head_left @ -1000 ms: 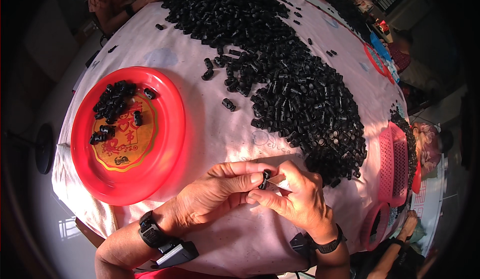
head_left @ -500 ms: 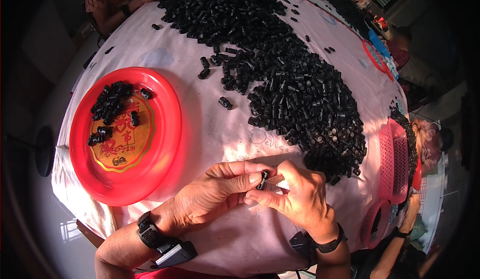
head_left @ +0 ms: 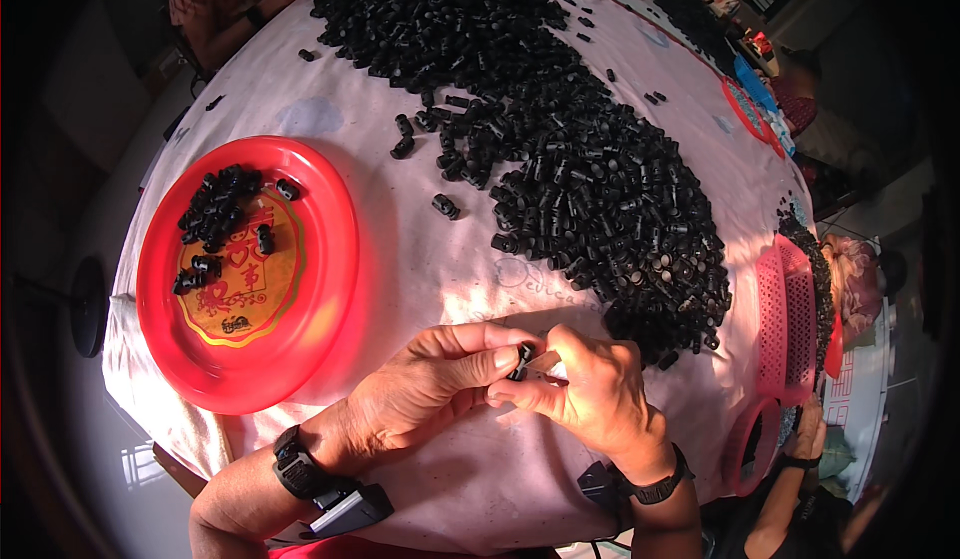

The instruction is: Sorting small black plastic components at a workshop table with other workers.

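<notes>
My left hand [head_left: 432,387] pinches a small black plastic part [head_left: 521,360] between thumb and forefinger. Against its right side, my right hand [head_left: 602,391] is closed on a thin, pale, blade-like piece [head_left: 546,363], mostly hidden by the fingers; its kind cannot be made out. Both hands meet above the cloth at the table's near side. Beyond them spreads a big heap of similar black cylindrical parts [head_left: 610,199]. To the left stands a red round plate [head_left: 335,324] with a cluster of black parts [head_left: 220,204] on it.
A pale pink cloth [head_left: 400,259] covers the table. A few loose black parts [head_left: 446,206] lie between plate and heap. At the right edge are a pink perforated basket [head_left: 784,319] and a pink bowl [head_left: 738,449]. Other people's arms [head_left: 790,474] show at the right and far left.
My right hand has turned slightly, its knuckles shifting beside the black part, while my left hand keeps its pinch. At the right, another person's hands have come together.
</notes>
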### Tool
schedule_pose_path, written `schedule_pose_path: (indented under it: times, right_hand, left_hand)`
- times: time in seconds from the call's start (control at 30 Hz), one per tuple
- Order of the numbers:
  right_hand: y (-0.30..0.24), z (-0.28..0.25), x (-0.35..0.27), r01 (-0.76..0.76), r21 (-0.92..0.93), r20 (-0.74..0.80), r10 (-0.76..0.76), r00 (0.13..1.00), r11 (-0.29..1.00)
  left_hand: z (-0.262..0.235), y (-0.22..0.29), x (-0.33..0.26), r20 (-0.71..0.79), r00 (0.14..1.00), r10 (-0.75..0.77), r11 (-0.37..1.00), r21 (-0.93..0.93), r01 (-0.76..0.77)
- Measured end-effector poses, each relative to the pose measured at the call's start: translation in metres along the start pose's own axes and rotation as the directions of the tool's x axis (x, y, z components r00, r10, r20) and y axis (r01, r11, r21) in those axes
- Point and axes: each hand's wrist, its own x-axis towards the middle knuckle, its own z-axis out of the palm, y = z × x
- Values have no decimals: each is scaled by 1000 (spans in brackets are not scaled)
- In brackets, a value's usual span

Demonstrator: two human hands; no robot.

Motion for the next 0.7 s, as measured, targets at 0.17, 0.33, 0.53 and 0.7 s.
schedule_pose_path:
  times: [0.17, 0.33, 0.53, 0.7]
  right_hand:
    - [1, 2, -2, -10, 9, 25, 10, 1000, 1000]
    - [-4, -3, 2, -14, 72, -22, 16, 1000, 997]
    - [-5, -3, 2, -28, 24, -28, 29, 999, 999]
    - [-5, -2, 1, -31, 21, -14, 32, 999, 999]
  left_hand:
    - [0, 1, 0, 50, 999, 16, 999, -37, -14]
    - [-1, 0, -1, 17, 1000, 5, 1000, -30, -5]
    - [-1, 1, 0, 51, 999, 8, 1000, -10, -7]
    - [0, 0, 0, 53, 998, 16, 1000, -9, -16]
